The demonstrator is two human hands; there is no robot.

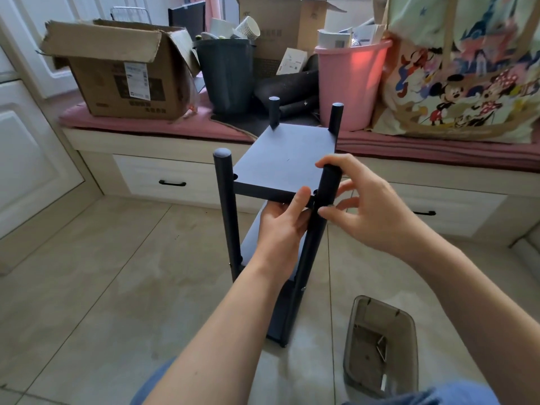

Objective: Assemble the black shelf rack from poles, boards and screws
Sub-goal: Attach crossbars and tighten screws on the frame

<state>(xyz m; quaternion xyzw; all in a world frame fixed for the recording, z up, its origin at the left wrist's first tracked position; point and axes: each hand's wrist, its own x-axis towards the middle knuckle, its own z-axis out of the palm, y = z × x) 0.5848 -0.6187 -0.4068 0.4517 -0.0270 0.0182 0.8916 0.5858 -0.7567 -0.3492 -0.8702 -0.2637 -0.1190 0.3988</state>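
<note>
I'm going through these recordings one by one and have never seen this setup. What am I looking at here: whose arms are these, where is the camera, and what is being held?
There is no machine here. A person wears one wide-angle camera on the head, looking forward and down, so the two bare arms reaching in from the bottom are their own.

They are putting together a black shelf rack that stands on the tiled floor. The left hand grips the front edge of the top board, thumb on top. The right hand holds the near right pole where it meets that board, forefinger over the pole's top.

A small grey tray with metal parts sits on the floor at lower right. Behind, on a pink-cushioned bench, are a cardboard box, a dark bin and a pink bucket.
</note>
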